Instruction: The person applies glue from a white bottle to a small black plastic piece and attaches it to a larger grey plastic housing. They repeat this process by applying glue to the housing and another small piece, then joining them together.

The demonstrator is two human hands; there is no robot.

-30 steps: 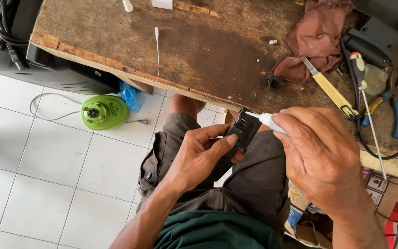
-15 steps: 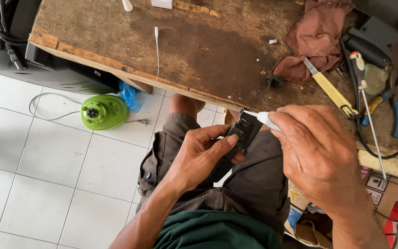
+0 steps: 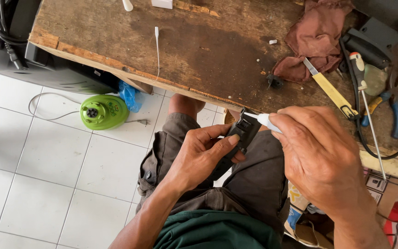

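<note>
My left hand (image 3: 201, 154) grips a small black plastic part (image 3: 242, 133) over my lap, just below the front edge of a worn wooden workbench (image 3: 199, 50). My right hand (image 3: 321, 157) is closed around a white-handled tool (image 3: 266, 121) whose thin metal tip touches the upper end of the black part. Most of the tool's handle is hidden inside my fist.
On the bench lie a reddish rag (image 3: 314, 39), a yellow utility knife (image 3: 330, 90), a screwdriver (image 3: 369, 106), blue-handled pliers (image 3: 395, 115), black cables and a small black piece (image 3: 275, 82). A green round device (image 3: 103, 112) with a cord sits on the white tiled floor beside a black appliance (image 3: 47, 69).
Both hands stay almost still; the white tool's tip shifts slightly against the black part.
</note>
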